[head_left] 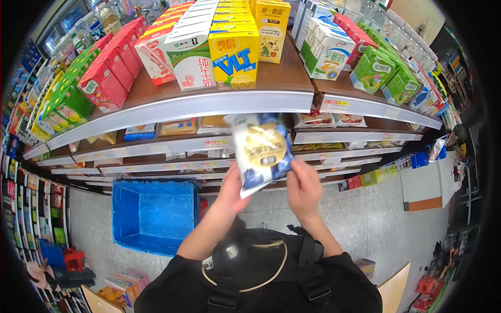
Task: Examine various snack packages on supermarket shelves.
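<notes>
Between my two hands is a blue and white snack bag point(262, 148) with a yellow round picture on its front, tilted and slightly blurred. My left hand point(229, 190) grips its lower left edge, the fingers partly behind it. At its lower right corner my right hand point(304, 183) is closed, thumb and fingers pinching the edge. The bag hangs in front of the shelf's upper lip point(198, 108), its top reaching toward the tier below, where packaged foods point(178, 128) lie in a row.
Drink cartons point(234, 60) stand in rows on the top shelf, with green cartons point(371, 70) further right. A blue plastic crate point(154, 216) sits on the floor to my left. A white counter point(429, 180) is at the right, and cardboard boxes point(122, 287) lie at the lower left.
</notes>
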The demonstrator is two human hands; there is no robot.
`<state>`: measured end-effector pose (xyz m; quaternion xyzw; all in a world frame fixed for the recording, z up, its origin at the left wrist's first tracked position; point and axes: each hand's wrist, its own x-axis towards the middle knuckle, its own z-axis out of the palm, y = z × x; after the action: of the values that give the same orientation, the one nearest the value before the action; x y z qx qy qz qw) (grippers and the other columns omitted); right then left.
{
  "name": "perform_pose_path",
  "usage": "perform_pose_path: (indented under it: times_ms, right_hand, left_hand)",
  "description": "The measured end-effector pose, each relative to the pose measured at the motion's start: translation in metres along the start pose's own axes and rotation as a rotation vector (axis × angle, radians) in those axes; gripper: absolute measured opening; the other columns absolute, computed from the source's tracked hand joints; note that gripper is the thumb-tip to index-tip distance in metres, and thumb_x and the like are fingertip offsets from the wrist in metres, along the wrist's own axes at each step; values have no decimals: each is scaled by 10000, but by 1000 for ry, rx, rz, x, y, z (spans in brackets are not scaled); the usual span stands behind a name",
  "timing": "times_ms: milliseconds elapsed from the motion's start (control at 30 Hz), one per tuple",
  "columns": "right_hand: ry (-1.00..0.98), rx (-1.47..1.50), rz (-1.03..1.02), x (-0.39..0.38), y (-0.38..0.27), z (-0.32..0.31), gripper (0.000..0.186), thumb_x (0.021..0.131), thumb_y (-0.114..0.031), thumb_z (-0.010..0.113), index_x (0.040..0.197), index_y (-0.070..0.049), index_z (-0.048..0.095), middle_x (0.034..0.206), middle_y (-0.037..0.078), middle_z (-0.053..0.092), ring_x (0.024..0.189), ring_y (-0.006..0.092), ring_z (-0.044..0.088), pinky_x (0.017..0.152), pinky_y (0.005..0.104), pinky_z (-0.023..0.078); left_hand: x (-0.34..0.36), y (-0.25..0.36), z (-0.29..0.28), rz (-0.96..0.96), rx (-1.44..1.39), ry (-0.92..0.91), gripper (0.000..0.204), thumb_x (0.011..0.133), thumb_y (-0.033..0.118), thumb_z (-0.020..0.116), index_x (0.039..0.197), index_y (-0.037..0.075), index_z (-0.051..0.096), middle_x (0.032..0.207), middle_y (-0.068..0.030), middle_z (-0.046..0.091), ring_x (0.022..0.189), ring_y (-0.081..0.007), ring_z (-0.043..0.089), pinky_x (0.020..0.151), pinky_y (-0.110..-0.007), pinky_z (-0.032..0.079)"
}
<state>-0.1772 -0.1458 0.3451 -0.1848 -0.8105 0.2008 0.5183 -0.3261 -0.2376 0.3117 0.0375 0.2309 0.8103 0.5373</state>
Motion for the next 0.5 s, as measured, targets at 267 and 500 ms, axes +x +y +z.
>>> perform_pose_path:
  times_ms: [267,500]
  right_hand:
    - [-118,318,-36,-23,1,-43,305,835,5,740,1136,15,691,1028,150,676,1002,340,664,875,400,538]
    - [-182,56,-188,-21,-1,-78,647,719,-485,851,1164,-45,685,1266,166,544,1161,358,546,953,451,478]
  left_hand:
    - [-13,-38,44,-238,-236,-242,476,1017,469,479,1324,124,595,1297,-173,638,1248,-355,573,1079,-480,471]
    - [-15,-68,18,-101,-276,-232,457,1017,455,482,1307,116,583,1254,-146,650,1176,-318,619,998,-517,515]
